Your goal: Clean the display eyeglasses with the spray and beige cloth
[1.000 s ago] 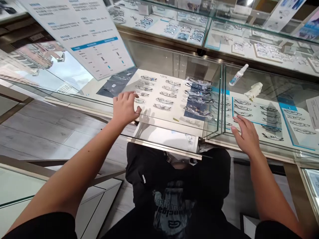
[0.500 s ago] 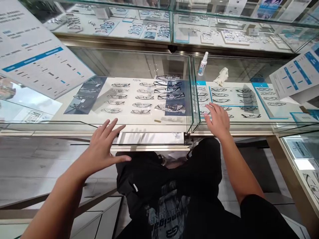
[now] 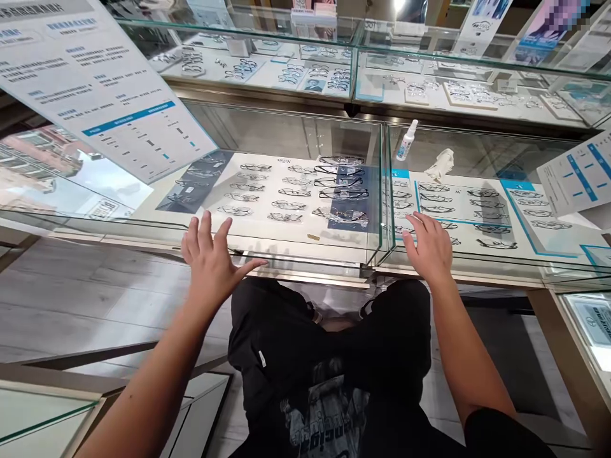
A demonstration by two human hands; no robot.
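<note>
My left hand (image 3: 210, 261) is at the front edge of the glass display case, fingers spread and holding nothing. Its thumb points toward a shallow drawer (image 3: 317, 275) under the case, which shows only a narrow gap. Farther right, my right hand (image 3: 431, 249) is over the glass near the front rim, fingers apart and nothing in them; whether it touches the glass I cannot tell. Beneath the glass lie rows of eyeglasses (image 3: 288, 205), with darker, thicker frames (image 3: 340, 193) on a navy strip near the divider.
A spray bottle (image 3: 406, 141) and a crumpled cloth (image 3: 440, 165) rest on the glass at the back right. Printed sheets stand at left (image 3: 128, 95) and right (image 3: 580, 175). Another glass showcase (image 3: 286, 95) is behind. My knees are close below the drawer.
The drawer has slid inward, so less of its white inside shows. My left hand has turned more upright, fingers pointing forward. The view has shifted; my right hand stays over the glass.
</note>
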